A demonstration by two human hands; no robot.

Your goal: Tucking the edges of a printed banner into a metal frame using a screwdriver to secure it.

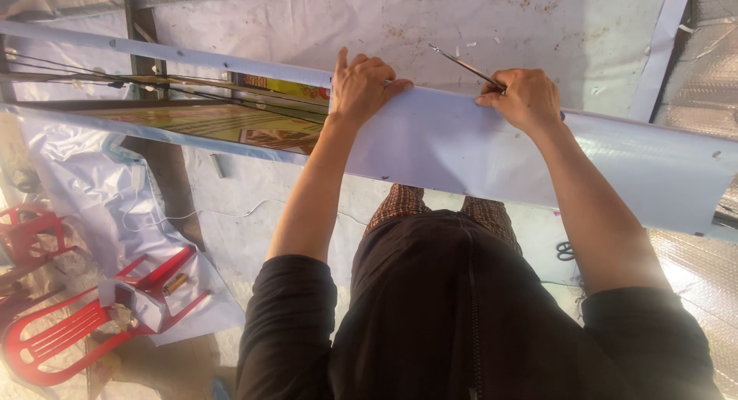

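A white banner sheet (477,158) is wrapped over a long metal frame bar that runs across the view. My left hand (363,85) presses down on the sheet's top edge, fingers spread over the fold. My right hand (524,99) rests on the same edge further right and grips a thin metal tool (465,66) whose shaft points up and to the left. The printed, coloured side of the banner (223,123) shows under the frame at the left.
A red plastic chair (84,323) lies tipped at the lower left with a small white box on it. White sheeting and a thin cord cover the floor. A pair of scissors (566,251) lies on the ground at the right. Silvery foil sheeting (696,254) is at the right.
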